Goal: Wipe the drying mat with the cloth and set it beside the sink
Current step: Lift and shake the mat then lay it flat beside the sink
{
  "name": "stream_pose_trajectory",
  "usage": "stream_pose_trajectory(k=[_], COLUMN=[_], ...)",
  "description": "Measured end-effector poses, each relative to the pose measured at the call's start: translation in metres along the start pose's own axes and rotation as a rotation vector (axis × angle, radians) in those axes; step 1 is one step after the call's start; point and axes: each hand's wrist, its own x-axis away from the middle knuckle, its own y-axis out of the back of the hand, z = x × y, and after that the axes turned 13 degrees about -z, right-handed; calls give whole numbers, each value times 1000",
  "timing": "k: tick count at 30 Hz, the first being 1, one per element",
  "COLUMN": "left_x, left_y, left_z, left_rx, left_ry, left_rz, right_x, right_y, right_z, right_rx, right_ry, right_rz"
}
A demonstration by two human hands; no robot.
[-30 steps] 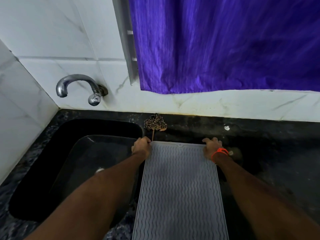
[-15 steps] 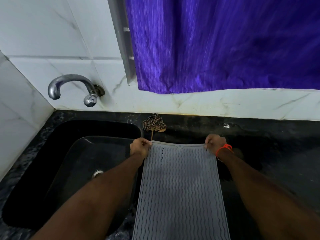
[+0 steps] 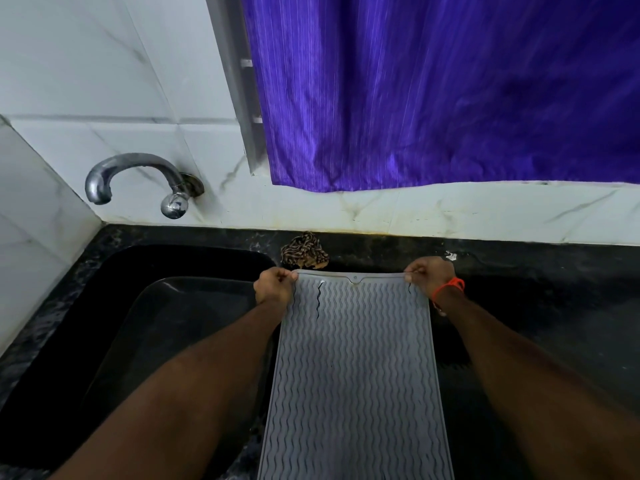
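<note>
There was only one view, from a wide-angle camera worn on the person's head. It looked forward and steeply down over both forearms, which entered from the bottom edge and reached away from it. It sat close above the black desk (image 3: 540, 271), with the sink (image 3: 86, 323) at lower left. It faced the tiled wall (image 3: 104, 64), which filled the top of the picture along with the tap (image 3: 138, 178) and a purple curtain (image 3: 433, 88). Straight edges bowed near the borders.
</note>
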Motion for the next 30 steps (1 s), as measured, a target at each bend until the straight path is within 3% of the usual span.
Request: stream_pose_trajectory(k=[8,14,17,22,30], left_x=[-9,20,37,68,142], left_y=[1,16,20,36,73], left_z=[-4,24,27,32,80], left_rx=[-111,-291,-422,-608,-559], left_ry=[-92,-534,-666,-727,-779], left_rz=[20,118,177,268,306], right_x=[-20,22,45,85,190], right_y=[-19,-32,-31,-21,-6], right_z=[-9,-19,-15,-9,-16], right_rx=[8,312,450,592,560], right_ry=[-78,199,260,221,155], right_rz=[-31,67,149,290,238])
